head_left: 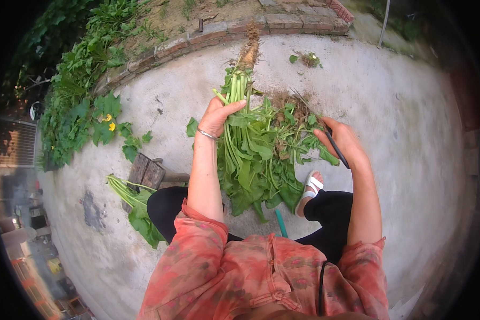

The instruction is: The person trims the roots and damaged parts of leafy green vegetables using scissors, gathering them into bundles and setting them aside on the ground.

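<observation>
While the person sits low over a concrete yard floor point(389, 106), the left hand point(217, 114) is wrapped firmly around the stems of a bunch of leafy greens point(256, 154), holding it up off the ground, probably so the soil-caked roots point(248, 52) stay clear of the lap. The bunch's long axis runs nearly straight away from the body, roots pointing far and up, broad leaves drooping toward the knees. The right hand point(342, 140) is curled around a thin dark tool point(337, 149), perhaps a knife, beside a second clump of rooty greens point(293, 114), with trimmed leaves point(136, 205) by a wooden stool point(146, 173)
</observation>
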The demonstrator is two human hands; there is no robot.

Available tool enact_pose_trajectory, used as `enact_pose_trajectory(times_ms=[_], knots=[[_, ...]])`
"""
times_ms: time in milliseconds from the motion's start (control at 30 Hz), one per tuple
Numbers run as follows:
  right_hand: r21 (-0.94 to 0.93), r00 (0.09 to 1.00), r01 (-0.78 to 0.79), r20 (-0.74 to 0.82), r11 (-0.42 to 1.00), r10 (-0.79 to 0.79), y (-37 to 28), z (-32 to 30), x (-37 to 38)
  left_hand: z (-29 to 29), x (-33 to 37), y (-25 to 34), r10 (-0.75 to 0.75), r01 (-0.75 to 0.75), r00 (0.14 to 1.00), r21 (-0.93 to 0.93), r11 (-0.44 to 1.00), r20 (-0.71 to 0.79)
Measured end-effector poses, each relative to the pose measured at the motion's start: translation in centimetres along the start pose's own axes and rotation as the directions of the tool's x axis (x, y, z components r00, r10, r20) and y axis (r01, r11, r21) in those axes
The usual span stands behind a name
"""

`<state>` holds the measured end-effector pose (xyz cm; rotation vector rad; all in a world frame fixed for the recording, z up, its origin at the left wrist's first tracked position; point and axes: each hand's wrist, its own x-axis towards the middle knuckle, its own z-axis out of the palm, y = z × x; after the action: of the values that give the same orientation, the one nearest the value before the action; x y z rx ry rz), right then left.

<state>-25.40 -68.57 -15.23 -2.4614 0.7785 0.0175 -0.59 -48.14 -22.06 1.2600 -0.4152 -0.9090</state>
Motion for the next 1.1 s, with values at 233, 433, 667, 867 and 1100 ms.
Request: enact_pose_trajectory(times_ms=[233, 433, 667, 867, 1100], knots=[[0.226, 0.991, 0.131, -0.003, 0.965, -0.134, 1.1, 1.9, 1.0, 2.4, -1.1, 2.7, -0.061, 0.048, 0.991, 0.106, 0.993, 0.121], [0.413, 0.987, 0.12, 0.045, 0.903, -0.151, 0.5, 1.7, 1.3, 5.1, -1.7, 3.4, -0.09, 0.079, 0.964, 0.055, 0.995, 0.249], [0.526, 0.988, 0.104, 0.039, 0.844, -0.147, 0.3, 1.8, 1.6, 7.0, -1.1, 3.0, -0.167, 0.187, 0.908, -0.016, 0.982, 0.385], [0.484, 0.99, 0.105, 0.035, 0.869, -0.139, 0.4, 1.0, 1.7, 8.4, -0.9, 3.4, -0.164, 0.146, 0.868, 0.074, 0.987, 0.469], [0.455, 0.992, 0.101, 0.017, 0.885, -0.122, 0.0, 0.1, 1.4, 8.6, -0.2, 4.3, -0.253, 0.308, 0.785, -0.002, 0.951, 0.566]])
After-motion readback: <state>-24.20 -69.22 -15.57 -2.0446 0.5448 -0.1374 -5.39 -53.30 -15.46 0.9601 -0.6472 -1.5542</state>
